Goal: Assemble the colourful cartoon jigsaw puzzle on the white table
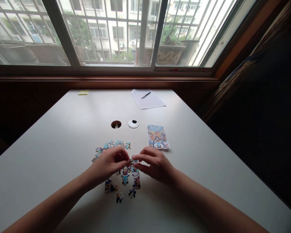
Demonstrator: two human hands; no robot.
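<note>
Over the white table, my left hand (113,158) is closed in a pinch, its thumb and forefinger at a small jigsaw puzzle piece (131,162). From the other side, the thumb and fingertips of my right hand (155,161) close on the same spot. Whether one piece or two joined ones lie between the hands, I cannot tell. Joined pieces (136,179) and a light-blue piece (125,179) lie just below the fingers. Nearer me are a dark cluster (111,186) and two loose bits (119,197), (132,193). My left hand partly hides an arc of loose pieces (117,144).
A colourful picture sheet (158,137) lies beyond my right hand. Farther back are a round cable hole (116,124), its metal cover (133,123), a paper (147,101) with a pen (146,95), and a yellow note (83,92). A barred window (106,35) stands behind the table.
</note>
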